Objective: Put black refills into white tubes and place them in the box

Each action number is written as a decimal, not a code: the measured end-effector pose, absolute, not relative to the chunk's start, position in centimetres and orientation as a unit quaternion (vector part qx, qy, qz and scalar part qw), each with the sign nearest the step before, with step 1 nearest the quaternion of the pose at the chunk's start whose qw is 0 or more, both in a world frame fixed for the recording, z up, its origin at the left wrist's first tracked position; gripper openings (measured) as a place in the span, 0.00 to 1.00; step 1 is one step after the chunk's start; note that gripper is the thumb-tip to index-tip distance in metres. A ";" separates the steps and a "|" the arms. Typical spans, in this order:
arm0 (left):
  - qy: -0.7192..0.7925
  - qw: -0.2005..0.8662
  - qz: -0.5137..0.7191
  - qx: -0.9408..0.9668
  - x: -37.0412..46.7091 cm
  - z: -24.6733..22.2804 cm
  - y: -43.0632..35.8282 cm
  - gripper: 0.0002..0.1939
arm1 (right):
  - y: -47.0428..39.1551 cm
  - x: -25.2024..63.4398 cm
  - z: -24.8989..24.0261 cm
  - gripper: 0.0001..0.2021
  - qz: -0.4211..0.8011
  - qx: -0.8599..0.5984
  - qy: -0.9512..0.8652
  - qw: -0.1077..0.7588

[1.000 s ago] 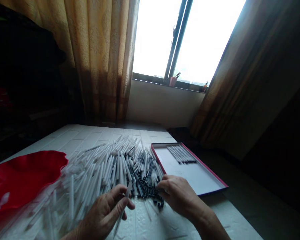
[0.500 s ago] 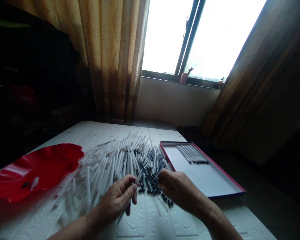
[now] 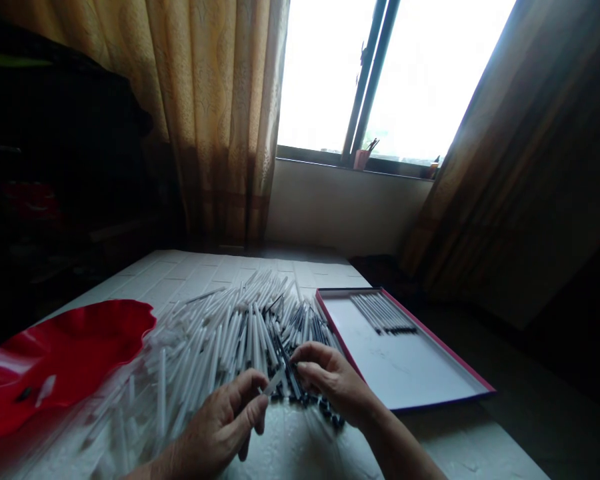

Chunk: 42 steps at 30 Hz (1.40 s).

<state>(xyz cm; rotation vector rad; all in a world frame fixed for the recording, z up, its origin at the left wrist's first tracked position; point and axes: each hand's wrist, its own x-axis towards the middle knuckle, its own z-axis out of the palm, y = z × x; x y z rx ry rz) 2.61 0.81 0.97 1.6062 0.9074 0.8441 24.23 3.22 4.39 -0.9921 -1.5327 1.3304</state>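
Close to the fingertips of the left hand point(image 3: 230, 413), now has the right hand point(image 3: 327, 383), nearer than a moment ago and less like a fist. So puts both hands to work together by the dark sticks point(image 3: 305, 323). Bends the right fingers; cannot tell if gripping anything. Pinches a clear tube point(image 3: 276, 381) between left thumb and finger, just beside the right fingertips. Looks thin, pale and cloudy.

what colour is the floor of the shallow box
The box floor is white, seen best in the head view.
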 end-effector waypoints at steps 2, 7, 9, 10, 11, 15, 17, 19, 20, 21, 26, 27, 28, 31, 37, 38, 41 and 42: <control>0.374 0.521 0.351 0.682 2.5 1.1 0.8 0.31 | 3.1 24.2 4.6 0.09 0.554 -0.391 -0.602 0.422; 0.379 0.498 0.330 0.707 2.3 1.8 0.7 0.31 | 3.0 23.9 4.6 0.11 0.587 -0.378 -0.588 0.409; 0.384 0.482 0.321 0.719 2.3 2.0 0.6 0.32 | 2.9 23.8 4.5 0.13 0.592 -0.376 -0.586 0.406; 0.386 0.475 0.317 0.725 2.3 2.1 0.5 0.32 | 3.0 23.8 4.4 0.13 0.593 -0.374 -0.586 0.407; 0.388 0.469 0.313 0.729 2.3 2.2 0.5 0.33 | 3.0 23.8 4.4 0.13 0.593 -0.373 -0.586 0.408; 0.390 0.464 0.293 0.739 2.3 2.4 0.3 0.33 | 2.9 24.0 4.6 0.13 0.590 -0.365 -0.592 0.409; 0.390 0.464 0.290 0.741 2.3 2.5 0.3 0.33 | 2.9 24.0 4.7 0.12 0.585 -0.360 -0.599 0.411; 0.390 0.462 0.290 0.741 2.3 2.6 0.3 0.33 | 2.8 24.1 4.8 0.11 0.578 -0.354 -0.608 0.414; 0.391 0.461 0.290 0.742 2.3 2.6 0.3 0.33 | 2.8 24.1 4.8 0.11 0.573 -0.351 -0.614 0.415; 0.392 0.462 0.289 0.741 2.3 2.7 0.3 0.33 | 2.8 24.2 4.8 0.10 0.568 -0.348 -0.619 0.415; 0.389 0.471 0.292 0.736 2.4 2.7 0.4 0.33 | 2.8 24.3 4.6 0.08 0.534 -0.331 -0.659 0.414; 0.388 0.471 0.295 0.735 2.4 2.7 0.4 0.33 | 2.8 24.3 4.5 0.08 0.525 -0.331 -0.666 0.413; 0.387 0.471 0.298 0.735 2.4 2.6 0.4 0.33 | 2.8 24.3 4.4 0.08 0.515 -0.332 -0.674 0.413; 0.389 0.467 0.297 0.737 2.4 2.3 0.3 0.34 | 2.8 24.3 4.3 0.08 0.477 -0.343 -0.697 0.410; 0.393 0.452 0.294 0.744 2.4 2.4 0.2 0.29 | 2.6 24.2 4.7 0.07 0.366 -0.379 -0.755 0.390; 0.395 0.447 0.294 0.747 2.4 2.4 0.2 0.27 | 2.6 24.1 4.8 0.07 0.344 -0.384 -0.765 0.387; 0.400 0.433 0.292 0.753 2.4 2.7 0.2 0.22 | 2.3 23.9 4.9 0.11 0.281 -0.395 -0.789 0.377; 0.402 0.430 0.291 0.755 2.4 2.8 0.2 0.20 | 2.3 23.8 4.8 0.12 0.264 -0.399 -0.795 0.374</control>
